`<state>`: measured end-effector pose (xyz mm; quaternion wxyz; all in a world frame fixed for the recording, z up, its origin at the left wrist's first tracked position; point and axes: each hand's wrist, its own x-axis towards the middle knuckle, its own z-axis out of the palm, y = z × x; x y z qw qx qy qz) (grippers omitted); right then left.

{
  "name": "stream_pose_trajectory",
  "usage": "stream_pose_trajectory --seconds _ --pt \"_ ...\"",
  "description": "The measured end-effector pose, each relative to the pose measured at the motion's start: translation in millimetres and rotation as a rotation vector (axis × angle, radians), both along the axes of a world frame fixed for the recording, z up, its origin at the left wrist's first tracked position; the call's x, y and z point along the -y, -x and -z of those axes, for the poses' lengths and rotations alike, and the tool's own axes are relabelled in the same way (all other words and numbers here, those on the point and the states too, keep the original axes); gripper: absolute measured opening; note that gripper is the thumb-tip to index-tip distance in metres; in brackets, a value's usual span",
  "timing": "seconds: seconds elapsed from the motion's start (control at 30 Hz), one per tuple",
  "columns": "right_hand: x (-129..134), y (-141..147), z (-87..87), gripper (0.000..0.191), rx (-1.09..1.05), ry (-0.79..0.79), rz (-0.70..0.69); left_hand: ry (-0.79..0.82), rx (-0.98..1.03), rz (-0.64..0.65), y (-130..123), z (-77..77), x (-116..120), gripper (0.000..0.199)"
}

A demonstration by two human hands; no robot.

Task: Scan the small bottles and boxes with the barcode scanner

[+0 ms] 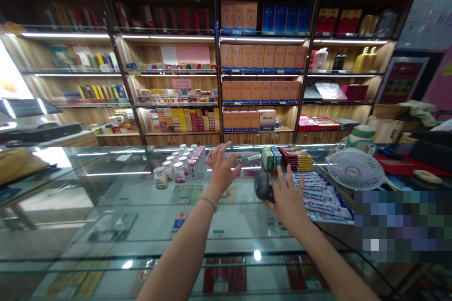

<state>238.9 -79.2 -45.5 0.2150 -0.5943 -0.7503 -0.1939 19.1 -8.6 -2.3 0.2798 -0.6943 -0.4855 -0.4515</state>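
Observation:
My left hand [221, 168] is above the glass counter, its thumb and a finger at the near end of a slim green-and-white pack [251, 157], which looks like chewing gum. The other fingers are raised. My right hand [287, 197] is at the handle of a black barcode scanner [262, 185], thumb below and several fingers stretched forward. The scanner's head points left, and my hand partly hides its handle. Just beyond stand green packs [271, 158] in rows. Left of my left hand are clear jars with white lids [178, 171].
Red and yellow packs [296, 158] and blue-white sachets [321, 193] lie on the glass counter [148, 225] at the right. A white fan [356, 169] stands near a green-and-white jug [360, 136]. A dark cable [363, 254] runs by my right forearm. Stocked shelves [261, 75] line the back.

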Motion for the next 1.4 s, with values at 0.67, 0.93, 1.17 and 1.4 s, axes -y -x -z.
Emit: stream_pose_trajectory --seconds 0.67,0.93,1.17,1.4 --pt "-5.2 -11.9 0.2 0.062 -0.044 0.246 -0.096 0.015 0.004 0.016 -2.6 -3.0 2.9 0.020" --pt "-67.2 -12.5 -85.2 0.065 -0.277 0.171 -0.065 0.023 0.007 0.010 -1.8 -5.8 4.0 0.021" --pt "-98.1 20.2 -78.9 0.060 -0.422 0.238 -0.184 0.017 0.010 -0.011 1.0 -6.8 1.3 0.019" --pt "-104.3 19.3 -59.0 0.038 -0.596 0.149 -0.270 0.042 0.028 -0.017 1.0 -6.8 3.0 0.019"
